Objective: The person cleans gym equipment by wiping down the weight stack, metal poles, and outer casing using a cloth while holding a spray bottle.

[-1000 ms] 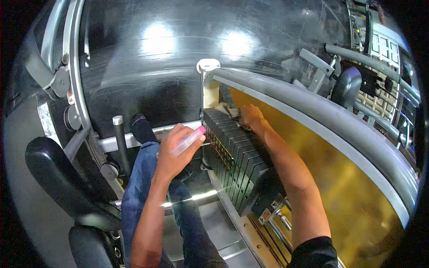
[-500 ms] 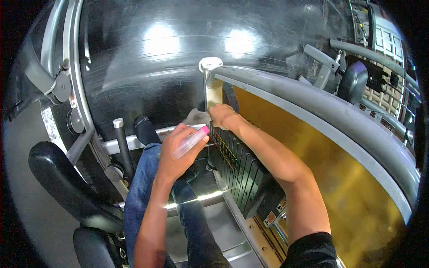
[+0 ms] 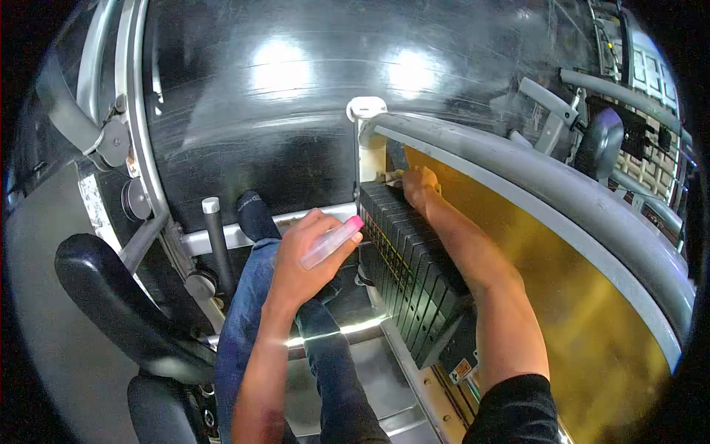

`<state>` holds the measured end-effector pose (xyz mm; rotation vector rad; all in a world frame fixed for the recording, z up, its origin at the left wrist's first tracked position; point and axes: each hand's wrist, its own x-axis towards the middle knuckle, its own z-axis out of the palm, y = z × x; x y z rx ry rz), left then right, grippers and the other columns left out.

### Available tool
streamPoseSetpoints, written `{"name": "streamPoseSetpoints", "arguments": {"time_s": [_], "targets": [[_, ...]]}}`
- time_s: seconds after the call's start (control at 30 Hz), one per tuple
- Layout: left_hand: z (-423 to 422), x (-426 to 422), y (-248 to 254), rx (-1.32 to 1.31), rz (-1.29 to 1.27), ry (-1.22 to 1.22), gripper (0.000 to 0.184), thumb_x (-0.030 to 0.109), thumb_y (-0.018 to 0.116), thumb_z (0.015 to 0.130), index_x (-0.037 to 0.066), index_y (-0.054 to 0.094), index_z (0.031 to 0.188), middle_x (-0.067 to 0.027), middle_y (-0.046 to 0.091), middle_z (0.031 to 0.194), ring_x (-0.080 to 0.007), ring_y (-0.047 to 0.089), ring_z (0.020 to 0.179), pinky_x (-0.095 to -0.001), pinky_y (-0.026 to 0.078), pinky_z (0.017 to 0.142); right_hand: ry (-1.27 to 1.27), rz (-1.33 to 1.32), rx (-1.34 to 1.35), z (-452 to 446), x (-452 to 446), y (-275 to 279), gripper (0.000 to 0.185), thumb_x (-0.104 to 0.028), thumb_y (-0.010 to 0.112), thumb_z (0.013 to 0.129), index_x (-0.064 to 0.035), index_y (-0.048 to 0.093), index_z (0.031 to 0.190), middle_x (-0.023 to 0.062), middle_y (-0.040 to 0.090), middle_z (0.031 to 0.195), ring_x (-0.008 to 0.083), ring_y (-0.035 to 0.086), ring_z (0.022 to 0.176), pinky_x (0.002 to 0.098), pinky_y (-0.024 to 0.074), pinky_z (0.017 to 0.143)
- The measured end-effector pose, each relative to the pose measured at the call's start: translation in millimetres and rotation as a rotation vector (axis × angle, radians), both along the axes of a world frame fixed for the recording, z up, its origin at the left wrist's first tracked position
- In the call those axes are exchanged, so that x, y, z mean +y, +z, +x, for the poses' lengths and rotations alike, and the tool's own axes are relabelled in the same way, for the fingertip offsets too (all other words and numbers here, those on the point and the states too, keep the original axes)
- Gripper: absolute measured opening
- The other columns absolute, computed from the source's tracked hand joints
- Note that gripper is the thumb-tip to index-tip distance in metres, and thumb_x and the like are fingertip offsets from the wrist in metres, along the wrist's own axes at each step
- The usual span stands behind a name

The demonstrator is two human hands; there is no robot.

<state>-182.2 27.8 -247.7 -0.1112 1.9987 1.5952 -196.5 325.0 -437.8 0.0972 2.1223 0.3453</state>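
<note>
My left hand is wrapped round a clear bottle with a pink cap, held tilted to the left of a dark weight stack. Beyond the top of the stack, my right hand grips a greyish cloth, mostly hidden by the fingers. This hand is close to the cream upright post, between the stack and the yellow-brown panel.
A thick grey curved tube runs along the panel's top. Black pads and a dark handle with a silver end stand at left. My jeans-clad legs are below. More machine parts fill the upper right.
My right hand went left with the cloth to the near edge of the stack by the post, then back right and behind the stack's top. My left hand still holds the bottle.
</note>
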Motion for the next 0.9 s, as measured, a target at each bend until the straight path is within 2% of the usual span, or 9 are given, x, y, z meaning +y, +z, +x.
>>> {"name": "streamPoseSetpoints", "arguments": {"time_s": [0.13,0.33,0.53,0.6,0.7,0.73,0.77,0.83,0.9], "targets": [[-1.5,-0.4,2.1,-0.012,0.004,-0.003,0.024,0.025,0.075,0.085,0.002,0.067,0.085,-0.0076,0.057,0.079,-0.0220,0.057,0.071,-0.0322,0.043,0.066,-0.226,-0.143,-0.075,-6.6,-24.5,-4.8,0.038,-0.032,0.049,0.096,-0.0061,0.071,0.112,0.0195,0.067,0.117,0.0346,0.066,0.107,0.0458,0.0561,0.086],[-5.1,-3.0,9.1,-0.024,0.016,-0.025,0.024,0.026,0.074,0.085,0.002,0.068,0.085,-0.0071,0.056,0.079,-0.0212,0.056,0.071,-0.0317,0.042,0.065,0.250,-0.223,-0.195,-7.9,-74.7,6.5,0.025,-0.014,0.054,0.091,-0.0055,0.071,0.109,0.0180,0.069,0.113,0.0330,0.067,0.106,0.0421,0.0555,0.089],[-0.1,-3.1,6.8,-0.011,0.055,-0.019,0.022,0.022,0.074,0.086,0.002,0.067,0.083,-0.0057,0.054,0.078,-0.0165,0.053,0.071,-0.0295,0.040,0.065,0.303,-0.383,-0.021,0.3,-19.6,-9.8,0.026,-0.013,0.053,0.088,-0.0057,0.073,0.103,0.0203,0.069,0.109,0.0356,0.068,0.100,0.0443,0.0557,0.083],[2.9,-5.3,3.8,0.002,0.066,-0.004,0.022,0.022,0.074,0.086,0.001,0.066,0.083,-0.0056,0.054,0.077,-0.0164,0.053,0.070,-0.0294,0.040,0.065,-0.206,-0.174,-0.070,-9.4,4.3,-3.7,0.028,-0.017,0.053,0.088,-0.0032,0.072,0.103,0.0216,0.069,0.109,0.0362,0.069,0.098,0.0473,0.0549,0.083],[7.5,-7.3,2.4,-0.008,0.043,-0.002,0.025,0.026,0.075,0.084,0.002,0.068,0.085,-0.0085,0.058,0.079,-0.0228,0.058,0.069,-0.0322,0.044,0.063,-0.292,-0.137,0.056,-16.6,3.2,27.7,0.030,-0.022,0.051,0.090,-0.0030,0.072,0.101,0.0211,0.069,0.111,0.0376,0.069,0.097,0.0489,0.0546,0.082],[8.1,-7.4,2.9,-0.020,0.053,0.000,0.025,0.026,0.075,0.084,0.002,0.068,0.084,-0.0084,0.058,0.079,-0.0228,0.058,0.069,-0.0321,0.044,0.064,0.056,-0.068,-0.158,-14.6,10.2,8.4,0.032,-0.024,0.049,0.091,-0.0066,0.073,0.101,0.0200,0.069,0.111,0.0383,0.069,0.097,0.0481,0.0550,0.082],[7.8,-8.0,3.6,-0.030,0.060,0.003,0.025,0.026,0.075,0.084,0.002,0.068,0.084,-0.0083,0.058,0.078,-0.0229,0.058,0.069,-0.0320,0.044,0.064,0.059,-0.067,-0.155,-9.3,10.1,3.5,0.032,-0.024,0.049,0.091,-0.0066,0.073,0.101,0.0200,0.069,0.111,0.0383,0.069,0.097,0.0481,0.0550,0.082],[4.8,-10.9,9.2,-0.031,0.059,-0.005,0.024,0.024,0.074,0.085,0.001,0.066,0.083,-0.0065,0.056,0.077,-0.0193,0.055,0.070,-0.0305,0.042,0.065,-0.385,-0.166,0.106,-2.0,-2.7,2.2,0.032,-0.025,0.050,0.089,-0.0071,0.073,0.102,0.0194,0.070,0.110,0.0370,0.069,0.099,0.0459,0.0556,0.081],[5.5,-10.8,9.5,-0.032,0.065,-0.012,0.023,0.021,0.074,0.087,0.001,0.065,0.082,-0.0048,0.053,0.077,-0.0157,0.051,0.071,-0.0290,0.039,0.065,-0.216,-0.237,0.042,-3.2,-20.7,-5.3,0.030,-0.026,0.054,0.089,-0.0100,0.073,0.106,0.0183,0.070,0.110,0.0342,0.069,0.101,0.0444,0.0550,0.085]]}}
